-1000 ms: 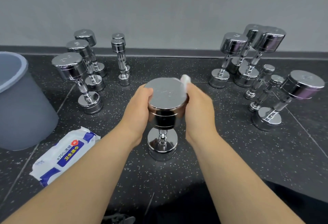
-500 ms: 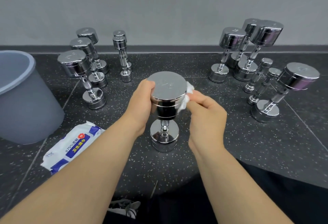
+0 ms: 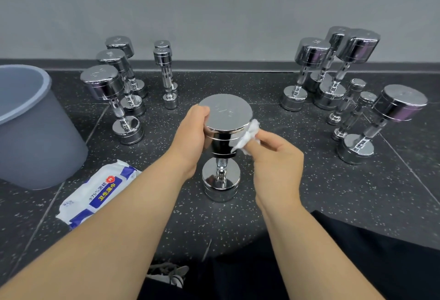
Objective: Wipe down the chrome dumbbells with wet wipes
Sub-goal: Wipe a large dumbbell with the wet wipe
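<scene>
My left hand (image 3: 190, 138) grips the upper head of the dumbbell (image 3: 225, 119), which stands upright on the floor (image 3: 309, 192). My right hand (image 3: 276, 154) pinches a wipe (image 3: 246, 139) against that head at 3 o'clock.

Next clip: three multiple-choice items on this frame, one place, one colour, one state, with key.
1. Where is the wipes pack? A on the floor beside the bin; B inside it; C atop a dumbbell.
2. The bin's colour? A red; B green; C grey.
3. How is the centre dumbbell? A lying flat; B upright on end; C lifted off the floor.
Key: 1A, it lies on the dark floor; 2C, its wall is grey; 3B, its lower head rests on the floor while the left hand grips the top.
</scene>
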Available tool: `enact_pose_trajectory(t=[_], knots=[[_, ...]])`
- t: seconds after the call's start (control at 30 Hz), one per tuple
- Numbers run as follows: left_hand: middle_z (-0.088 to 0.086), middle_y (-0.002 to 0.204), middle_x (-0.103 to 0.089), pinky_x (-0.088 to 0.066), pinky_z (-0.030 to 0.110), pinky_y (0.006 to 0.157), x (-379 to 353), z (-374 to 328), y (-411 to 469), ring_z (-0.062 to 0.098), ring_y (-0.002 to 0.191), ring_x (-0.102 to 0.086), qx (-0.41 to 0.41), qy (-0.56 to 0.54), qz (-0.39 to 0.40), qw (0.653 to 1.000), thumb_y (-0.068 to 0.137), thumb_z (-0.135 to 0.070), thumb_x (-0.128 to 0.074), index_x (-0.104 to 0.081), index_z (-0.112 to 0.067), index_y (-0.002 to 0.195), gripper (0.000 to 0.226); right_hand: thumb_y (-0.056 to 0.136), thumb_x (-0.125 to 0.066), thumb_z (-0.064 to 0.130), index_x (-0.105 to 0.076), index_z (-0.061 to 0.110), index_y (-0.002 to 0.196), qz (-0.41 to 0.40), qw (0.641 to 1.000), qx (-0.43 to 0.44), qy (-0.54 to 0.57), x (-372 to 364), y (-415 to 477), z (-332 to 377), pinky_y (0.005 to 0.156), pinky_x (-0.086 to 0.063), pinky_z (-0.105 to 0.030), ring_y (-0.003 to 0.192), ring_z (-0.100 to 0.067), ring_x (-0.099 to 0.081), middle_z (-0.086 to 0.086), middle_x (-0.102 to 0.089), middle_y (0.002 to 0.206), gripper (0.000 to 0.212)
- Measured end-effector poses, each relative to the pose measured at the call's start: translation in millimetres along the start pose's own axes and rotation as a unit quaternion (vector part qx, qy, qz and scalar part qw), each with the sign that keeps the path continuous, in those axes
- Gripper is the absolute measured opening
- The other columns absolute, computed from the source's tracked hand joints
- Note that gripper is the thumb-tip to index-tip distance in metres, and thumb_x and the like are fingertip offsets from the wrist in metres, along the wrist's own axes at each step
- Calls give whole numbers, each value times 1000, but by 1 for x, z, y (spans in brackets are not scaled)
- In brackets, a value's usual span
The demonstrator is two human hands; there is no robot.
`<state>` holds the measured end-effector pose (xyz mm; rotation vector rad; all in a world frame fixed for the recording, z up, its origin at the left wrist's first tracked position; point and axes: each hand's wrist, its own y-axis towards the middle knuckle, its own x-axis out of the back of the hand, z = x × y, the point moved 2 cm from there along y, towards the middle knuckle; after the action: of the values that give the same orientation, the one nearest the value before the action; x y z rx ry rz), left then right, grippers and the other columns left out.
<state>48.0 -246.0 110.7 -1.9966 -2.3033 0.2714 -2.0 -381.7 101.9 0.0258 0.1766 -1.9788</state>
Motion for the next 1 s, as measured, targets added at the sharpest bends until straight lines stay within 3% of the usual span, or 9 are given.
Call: enact_pose_trajectory(t=[0.13, 0.2, 0.27, 0.33, 0.43, 0.57, 0.67, 0.83, 1.0], knots=[[-5, 62, -53, -35, 32, 63, 0, 1, -1, 14, 61, -44, -1, 9, 6, 1000, 89, -44, -44, -53, -15, 88, 30, 78, -77, 4, -77, 23, 75, 0, 999, 1, -40, 1, -5, 2, 65, -49, -21, 67, -6, -63, 7, -73, 69, 19], [0, 84, -64, -42, 37, 78, 0, -1, -3, 18, 78, -55, 12, 13, 14, 1000, 76, -51, -45, -61, -16, 98, 44, 78, -76, 1, -74, 22, 77, 3, 999, 33, -31, 2, -4, 12, 60, -48, -15, 60, -1, -63, 10, -71, 65, 21], [3, 96, -63, -44, 40, 87, -2, -2, -6, 19, 87, -57, 13, 7, 17, 1000, 73, -54, -45, -63, -15, 110, 57, 75, -77, 2, -72, 22, 75, 11, 997, 23, -69, 3, -3, 9, 62, -50, -20, 61, -4, -63, 7, -71, 67, 21], [3, 94, -60, -41, 38, 83, 0, -2, -10, 17, 82, -54, 7, 14, 16, 1000, 83, -55, -45, -62, -16, 111, 50, 75, -79, 7, -73, 21, 74, 17, 994, 4, -108, 3, -7, 3, 60, -47, -22, 62, -8, -59, 4, -71, 69, 16], [-3, 81, -54, -39, 35, 77, 2, 2, -12, 13, 72, -49, 1, 23, 24, 999, 100, -46, -39, -56, -22, 93, 30, 75, -79, 9, -72, 19, 72, 18, 996, 27, -81, 2, -8, 9, 53, -42, -15, 56, -4, -53, 2, -70, 68, 13], [-14, 84, -66, -45, 35, 93, 7, 4, -17, 6, 81, -59, -2, 26, 26, 999, 102, -48, -38, -59, -29, 97, 29, 73, -78, 2, -68, 13, 67, 38, 995, 18, -92, -2, -13, 6, 59, -44, -21, 58, -8, -52, -7, -69, 70, 16], [-9, 107, -70, -42, 42, 107, 8, 4, -24, 12, 105, -62, 0, 32, 21, 999, 100, -56, -36, -62, -30, 114, 39, 72, -79, 3, -69, 14, 68, 37, 995, 47, -75, -5, -13, 12, 57, -45, -16, 56, -4, -54, 1, -69, 66, 15], [-12, 107, -67, -43, 43, 108, 9, 5, -33, 12, 111, -61, -1, 32, -9, 999, 102, -53, -33, -60, -37, 105, 32, 72, -81, 6, -66, 11, 66, 52, 990, 32, -127, -9, -18, -4, 49, -41, -16, 48, 0, -49, 9, -65, 59, 17], [-9, 105, -72, -46, 46, 102, 15, 1, -36, 17, 107, -64, 3, 50, -67, 997, 86, -61, -34, -69, -33, 93, 45, 75, -80, 8, -69, 14, 66, 27, 991, 82, -107, -8, -15, 10, 49, -39, -13, 46, 3, -48, 10, -64, 60, 15]])
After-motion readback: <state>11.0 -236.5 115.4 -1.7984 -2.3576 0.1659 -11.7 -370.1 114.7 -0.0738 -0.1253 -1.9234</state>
